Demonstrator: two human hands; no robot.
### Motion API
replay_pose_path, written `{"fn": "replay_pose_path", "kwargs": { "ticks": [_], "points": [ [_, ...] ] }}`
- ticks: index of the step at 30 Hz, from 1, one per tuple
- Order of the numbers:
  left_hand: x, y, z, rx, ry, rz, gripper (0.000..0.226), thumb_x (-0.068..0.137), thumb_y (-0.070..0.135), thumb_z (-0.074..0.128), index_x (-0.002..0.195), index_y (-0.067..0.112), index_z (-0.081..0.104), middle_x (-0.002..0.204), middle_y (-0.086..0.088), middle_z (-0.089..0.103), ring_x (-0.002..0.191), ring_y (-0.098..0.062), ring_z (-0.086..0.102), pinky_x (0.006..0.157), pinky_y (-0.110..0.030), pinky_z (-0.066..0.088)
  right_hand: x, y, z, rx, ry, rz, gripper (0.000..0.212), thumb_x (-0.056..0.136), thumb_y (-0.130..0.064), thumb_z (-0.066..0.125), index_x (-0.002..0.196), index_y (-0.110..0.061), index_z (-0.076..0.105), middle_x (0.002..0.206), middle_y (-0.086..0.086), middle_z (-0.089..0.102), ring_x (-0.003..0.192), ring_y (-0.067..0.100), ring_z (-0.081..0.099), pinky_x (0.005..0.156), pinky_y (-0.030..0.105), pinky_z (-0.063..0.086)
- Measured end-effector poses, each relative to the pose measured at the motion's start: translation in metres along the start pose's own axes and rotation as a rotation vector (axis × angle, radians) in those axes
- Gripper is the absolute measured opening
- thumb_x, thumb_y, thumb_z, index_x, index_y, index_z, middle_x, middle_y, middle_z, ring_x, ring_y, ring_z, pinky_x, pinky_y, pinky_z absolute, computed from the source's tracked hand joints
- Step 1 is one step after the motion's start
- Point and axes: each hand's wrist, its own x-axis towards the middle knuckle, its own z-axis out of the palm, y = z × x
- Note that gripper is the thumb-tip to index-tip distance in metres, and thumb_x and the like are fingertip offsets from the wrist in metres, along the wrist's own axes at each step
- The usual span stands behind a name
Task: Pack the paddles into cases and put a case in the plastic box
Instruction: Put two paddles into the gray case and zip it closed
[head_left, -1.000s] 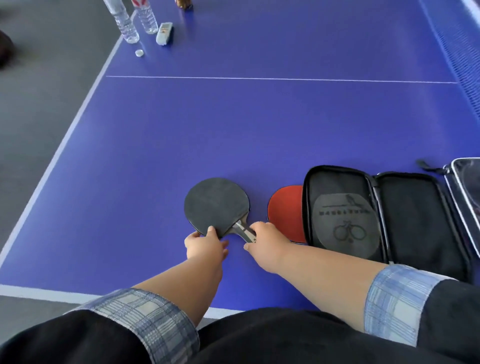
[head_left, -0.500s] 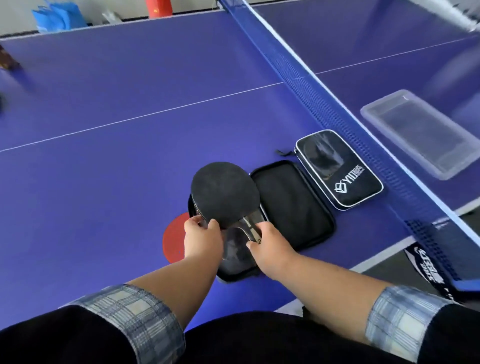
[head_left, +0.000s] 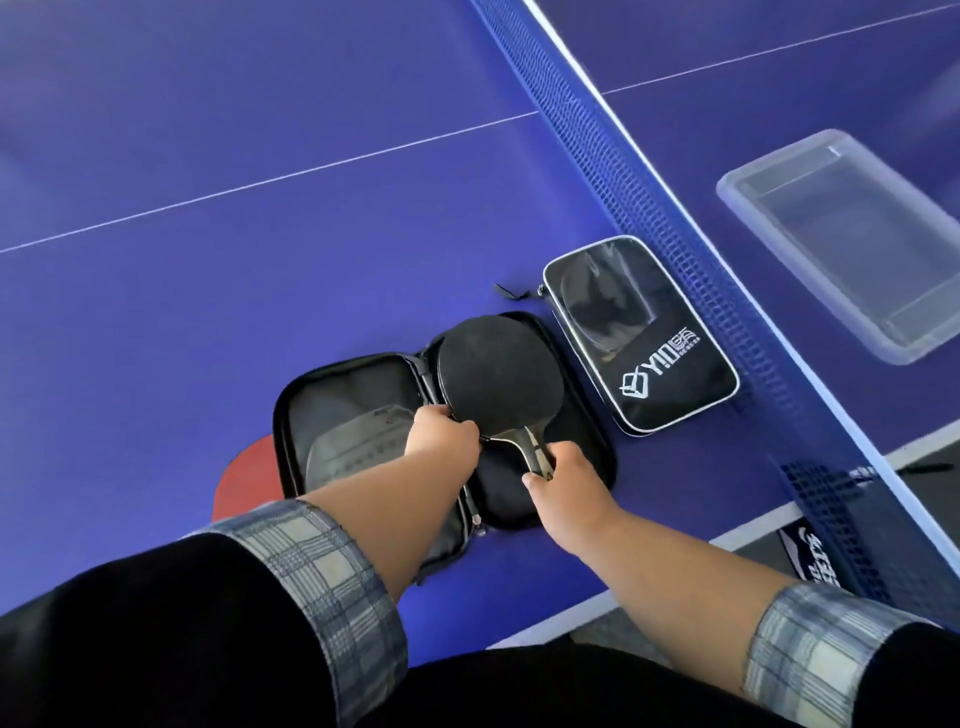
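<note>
At the far left, a red paddle (head_left: 244, 478) is seen lying flat on the blue table (head_left: 208, 322), most of it hidden under the left half of an open case (head_left: 332, 415). This case is spread flat like a book, and a grey printed pocket is visible inside its left half. The left hand (head_left: 441, 436) is placed over the case's middle fold, its fingers closed on the lower edge of the black paddle (head_left: 493, 374) where the blade meets the handle. The black paddle is held over the right half of the open case, blade pointing away from the person; whether it already rests on the lining or is held just above it cannot be told from this angle. The handle is pinched between thumb and fingers of the right hand (head_left: 566, 478). Just beside the open case, to the right, a second case (head_left: 644, 338) is seen zipped shut, black with white lettering, lying close to the net (head_left: 675, 218). Beyond the net, well apart from both cases, a clear plastic box (head_left: 852, 244) is set on the other half of the table. Plaid cuffs under dark sleeves are seen on both forearms.
</note>
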Motion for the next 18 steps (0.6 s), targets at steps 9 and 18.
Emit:
{"fn": "replay_pose_path", "kwargs": {
  "ticks": [9,18],
  "points": [
    [-0.007,0.002,0.021,0.155,0.083,-0.005,0.030,0.071,0.022,0.050,0.099,0.019,0.061,0.083,-0.002,0.070,0.063,-0.020,0.061,0.053,-0.024,0.042,0.013,0.015,-0.001,-0.156,-0.035,-0.045,0.046,0.083,-0.008,0.061,0.128,-0.011,0.050,0.124,0.008,0.049,0.100,0.026,0.058,0.083,0.035,0.053],
    [-0.022,0.004,0.026,0.464,-0.007,-0.005,0.032,0.089,0.028,0.051,0.115,0.010,0.049,0.114,-0.011,0.057,0.093,-0.031,0.060,0.067,-0.034,0.047,0.013,0.023,-0.003,-0.430,-0.003,-0.070,0.068,0.098,-0.027,0.056,0.157,-0.024,0.021,0.137,0.009,0.040,0.124,0.029,0.045,0.099,0.035,0.043]
  ]
}}
